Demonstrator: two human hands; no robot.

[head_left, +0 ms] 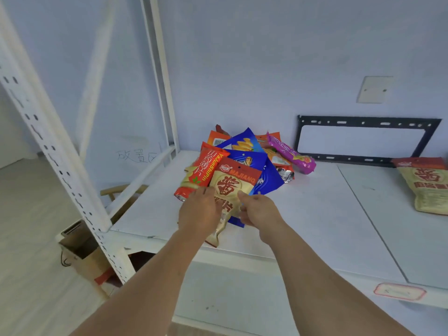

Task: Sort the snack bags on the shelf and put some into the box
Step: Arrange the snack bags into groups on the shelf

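White shelving [303, 214] against a pale wall carries a heap of snack bags [244, 156], with a matching tan bag [426, 185] set well apart at the right, seemingly a sorted group. The tan MAJIANG bag [232, 187] atop the heap is pinched at its sides by the left hand [200, 209] and right hand [258, 210], likely for lifting clear; a cardboard box [84, 253] is seen on the floor below left.

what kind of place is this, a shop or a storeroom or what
Probably a storeroom or a staged stockroom, not a shop: a bare white metal shelf with slotted uprights, a loose pile of snack bags, and an open cardboard box on the floor beside it.
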